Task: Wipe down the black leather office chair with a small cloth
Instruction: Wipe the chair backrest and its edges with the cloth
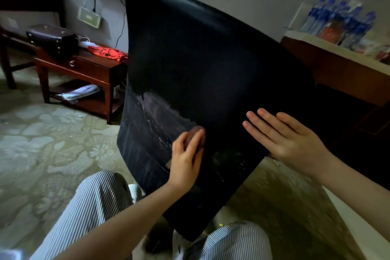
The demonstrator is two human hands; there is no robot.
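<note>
The back of the black leather office chair fills the middle of the view, tilted toward me. Its lower left part shows wet, shiny streaks. My left hand grips a small dark brownish cloth and presses it against the chair back beside the wet patch. My right hand lies flat on the chair back to the right, fingers straight and spread. The chair's seat and base are hidden behind the backrest.
A dark wooden side table with a black bag and red cloth stands at the left. A desk with several water bottles is at the right. My striped trouser legs are below, on patterned carpet.
</note>
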